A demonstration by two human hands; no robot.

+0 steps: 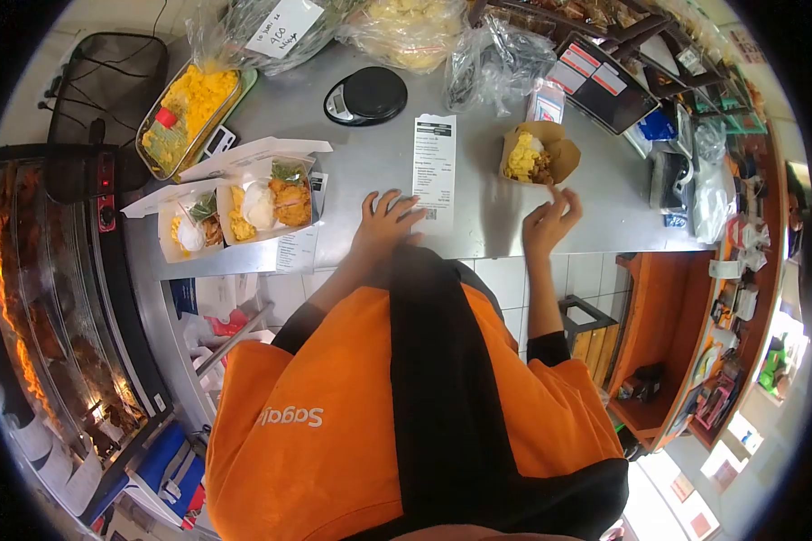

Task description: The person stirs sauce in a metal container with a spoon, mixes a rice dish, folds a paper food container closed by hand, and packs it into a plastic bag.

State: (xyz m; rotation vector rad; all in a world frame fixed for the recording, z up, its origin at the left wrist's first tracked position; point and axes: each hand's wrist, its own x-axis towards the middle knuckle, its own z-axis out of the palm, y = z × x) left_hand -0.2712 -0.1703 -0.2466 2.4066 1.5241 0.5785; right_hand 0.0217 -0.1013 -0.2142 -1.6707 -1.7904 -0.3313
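My left hand [388, 224] rests at the metal counter's front edge with its fingers spread, the fingertips by the lower left side of a long printed receipt [435, 162]. To the right, my right hand [550, 221] is raised just below an open brown paper box [559, 160] holding yellow food and brown pieces. Its fingers are apart and bent, and nothing shows between them. On the left stand two open white boxes, one [271, 209] with yellow food, a white mound, fried food and greens, the other [189, 227] with similar food.
A black scale [370, 96] sits behind the receipt. At the back left is a tray of yellow food [189, 113]. Plastic bags [496, 63] line the back edge, and a dark tablet [604, 83] leans at the back right. Another receipt [296, 251] hangs over the front edge.
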